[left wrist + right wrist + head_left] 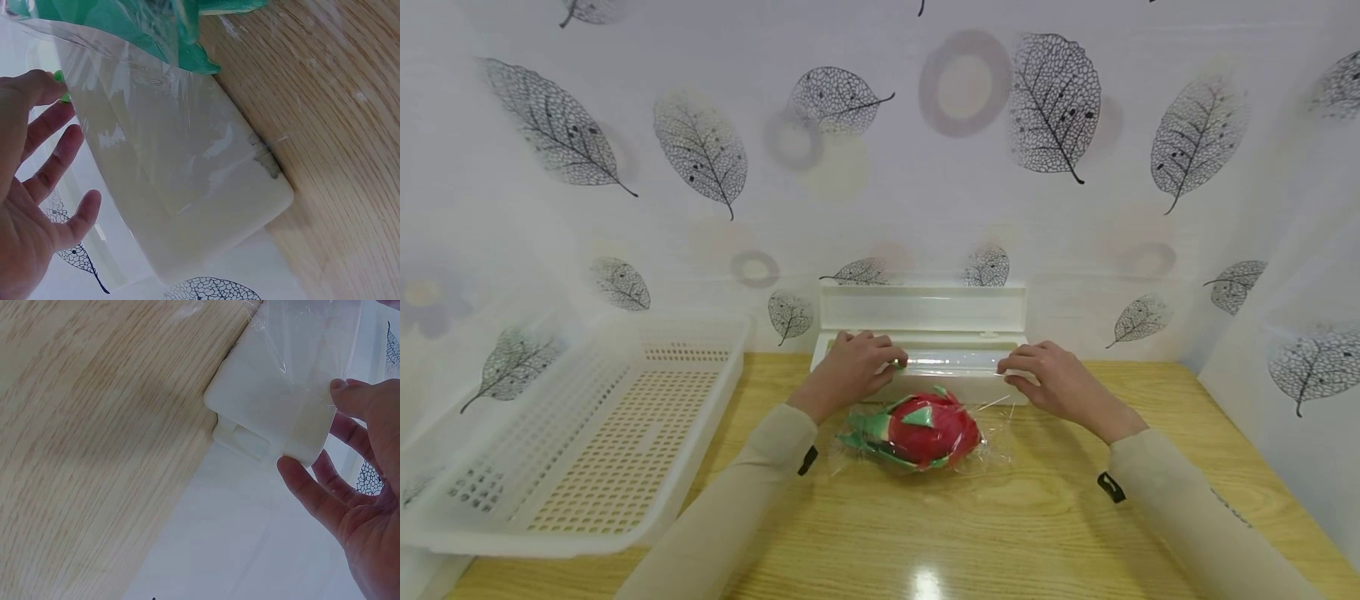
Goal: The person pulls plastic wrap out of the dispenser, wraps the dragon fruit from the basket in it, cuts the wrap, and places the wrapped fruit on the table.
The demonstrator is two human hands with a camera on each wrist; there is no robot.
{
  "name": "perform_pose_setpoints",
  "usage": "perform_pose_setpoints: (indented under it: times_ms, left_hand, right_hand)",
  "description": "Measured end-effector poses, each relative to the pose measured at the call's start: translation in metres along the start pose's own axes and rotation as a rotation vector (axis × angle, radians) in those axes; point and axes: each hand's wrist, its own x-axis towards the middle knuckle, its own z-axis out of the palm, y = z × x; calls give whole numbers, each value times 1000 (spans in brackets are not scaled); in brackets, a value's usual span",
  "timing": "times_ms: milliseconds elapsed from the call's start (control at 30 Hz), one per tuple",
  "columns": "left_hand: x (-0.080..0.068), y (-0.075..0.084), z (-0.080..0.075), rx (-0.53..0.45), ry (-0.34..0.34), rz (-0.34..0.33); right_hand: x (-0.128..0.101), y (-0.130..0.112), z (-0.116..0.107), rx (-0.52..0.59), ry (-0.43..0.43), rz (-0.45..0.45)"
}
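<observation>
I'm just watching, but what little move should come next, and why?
Probably slide the small green piece along the edge of the white box toward the right hand; the left hand pinches that piece, and clear film seems to run from the box to the dragon fruit, so it may need cutting.

Long beige sleeves (722, 510)
Each has a small black tab (1111, 487); the one at four o'clock shows dark marking (1231, 508).
</observation>
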Motion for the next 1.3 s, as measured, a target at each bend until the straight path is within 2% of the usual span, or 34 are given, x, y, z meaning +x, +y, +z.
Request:
perform_pose_setpoints:
  times_ms: [333, 1067, 1300]
  left_hand:
    - [0, 1, 0, -10, -4, -5]
    - [1, 1, 1, 33, 22, -18]
    - [0, 1, 2, 49, 12, -28]
  right_hand:
    - [-1, 0, 0, 6, -4, 6]
    - [0, -1, -1, 9, 15, -13]
    - [-1, 0, 0, 11, 10, -1]
